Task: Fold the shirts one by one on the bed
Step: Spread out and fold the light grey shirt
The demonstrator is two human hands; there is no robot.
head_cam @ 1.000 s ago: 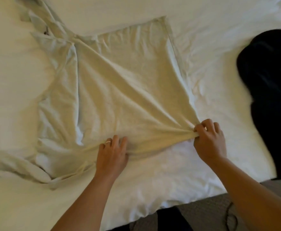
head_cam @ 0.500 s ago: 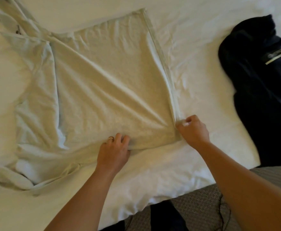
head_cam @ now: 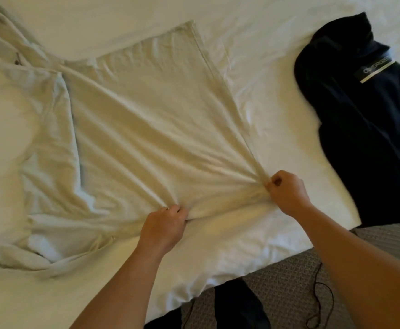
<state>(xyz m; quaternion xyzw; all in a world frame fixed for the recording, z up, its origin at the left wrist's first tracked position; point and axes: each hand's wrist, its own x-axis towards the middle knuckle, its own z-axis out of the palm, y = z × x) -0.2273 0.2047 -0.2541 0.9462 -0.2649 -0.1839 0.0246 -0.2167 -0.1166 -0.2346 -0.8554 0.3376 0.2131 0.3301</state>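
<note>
Both hands are gripping the pale cream cotton shirt (head_cam: 151, 129): left hand (head_cam: 164, 227) bunching its near edge, right hand (head_cam: 286, 191) pinching its four-o'clock corner.
</note>
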